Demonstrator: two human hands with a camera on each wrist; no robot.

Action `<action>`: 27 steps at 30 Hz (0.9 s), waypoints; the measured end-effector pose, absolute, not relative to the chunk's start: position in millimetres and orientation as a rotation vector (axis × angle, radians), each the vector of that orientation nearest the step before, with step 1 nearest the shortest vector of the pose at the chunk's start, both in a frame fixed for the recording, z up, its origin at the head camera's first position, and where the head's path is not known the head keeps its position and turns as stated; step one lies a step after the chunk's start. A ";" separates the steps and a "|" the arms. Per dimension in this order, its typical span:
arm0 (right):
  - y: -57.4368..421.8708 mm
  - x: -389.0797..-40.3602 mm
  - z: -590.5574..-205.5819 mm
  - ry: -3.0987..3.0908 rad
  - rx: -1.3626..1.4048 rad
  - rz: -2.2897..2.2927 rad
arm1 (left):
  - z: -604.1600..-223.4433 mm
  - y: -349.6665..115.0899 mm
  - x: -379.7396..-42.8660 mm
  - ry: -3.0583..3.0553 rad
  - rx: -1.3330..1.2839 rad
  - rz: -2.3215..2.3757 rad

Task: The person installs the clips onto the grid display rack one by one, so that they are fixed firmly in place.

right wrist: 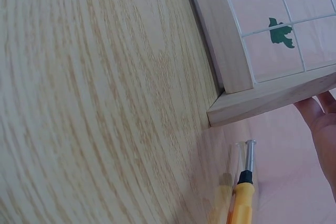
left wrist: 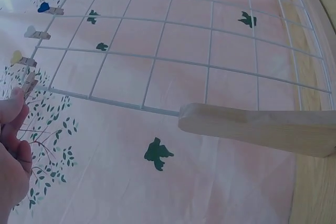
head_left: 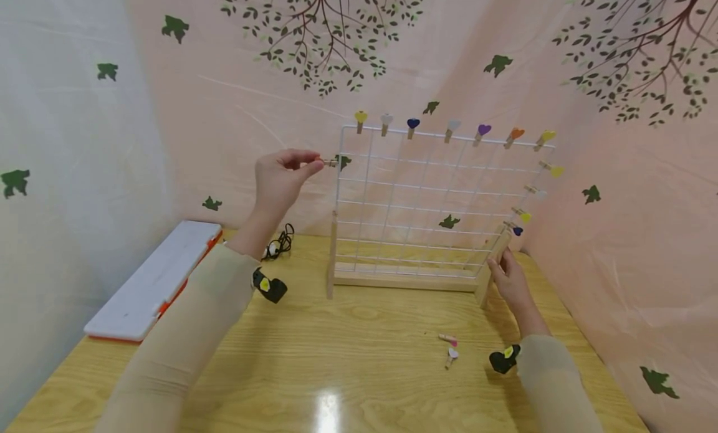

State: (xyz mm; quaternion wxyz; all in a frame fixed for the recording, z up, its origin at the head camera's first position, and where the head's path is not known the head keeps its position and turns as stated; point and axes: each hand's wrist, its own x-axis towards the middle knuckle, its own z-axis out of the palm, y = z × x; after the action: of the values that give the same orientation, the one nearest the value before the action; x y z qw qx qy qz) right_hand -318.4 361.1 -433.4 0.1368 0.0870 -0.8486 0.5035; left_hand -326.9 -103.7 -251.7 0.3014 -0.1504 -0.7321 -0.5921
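My left hand pinches a small wooden clothespin between thumb and fingertips, its tip at the upper left edge of a white wire grid. In the left wrist view the clothespin meets the grid's corner. Heart-topped clothespins line the grid's top, such as a dark blue one and a purple one; several more run down its right side. Low on the right, my right hand grips the wooden post of the stand, thumb in front, other fingers partly hidden.
Two loose clothespins, one pink and one with a white heart, lie on the table. A white case with orange edges and a black cable are at left. A yellow-handled tool lies beyond the post.
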 end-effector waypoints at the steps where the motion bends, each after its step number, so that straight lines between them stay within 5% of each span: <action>1: 362.3 -319.9 -435.1 -2.461 0.247 1.454 | -249.0 -103.1 -329.2 -1.936 -0.384 -1.580; 27: 363.3 -318.9 -436.2 -2.469 0.258 1.364 | -229.5 -91.7 -362.3 -1.943 -0.345 -1.599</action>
State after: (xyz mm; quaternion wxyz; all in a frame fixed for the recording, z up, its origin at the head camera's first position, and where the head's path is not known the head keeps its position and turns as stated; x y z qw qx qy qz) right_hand -318.9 363.3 -436.2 0.1538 0.0900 -0.8612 0.4760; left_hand -362.3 -91.7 -229.5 0.2963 -0.1299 -0.7307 -0.6012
